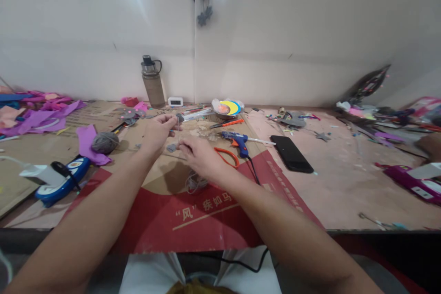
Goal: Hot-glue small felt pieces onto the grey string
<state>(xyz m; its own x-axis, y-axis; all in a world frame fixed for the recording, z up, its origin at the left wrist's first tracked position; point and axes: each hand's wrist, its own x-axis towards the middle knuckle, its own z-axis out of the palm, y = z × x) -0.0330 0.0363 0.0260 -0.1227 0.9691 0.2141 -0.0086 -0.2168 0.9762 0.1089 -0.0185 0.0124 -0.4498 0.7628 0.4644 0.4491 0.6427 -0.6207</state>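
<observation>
My left hand (161,131) is closed, thumb and fingers pinching a small grey piece (179,118) above the cardboard. A thin strand, which looks like grey yarn, runs down from it towards my right hand (196,152). The fingertips of that hand are pinched together on the strand. Just left of them lies a small grey scrap (171,147). Beneath my right wrist sits a loose tangle of grey yarn (195,183). A grey yarn ball (105,142) rests on purple felt (90,140) to the left.
Right of my hands lie orange-handled scissors (227,158), a blue glue gun (239,141) with its cord, and a black phone (291,153). A bottle (152,83) stands by the wall. A blue power strip (64,181) is at left. Another person's hand (430,148) shows at far right.
</observation>
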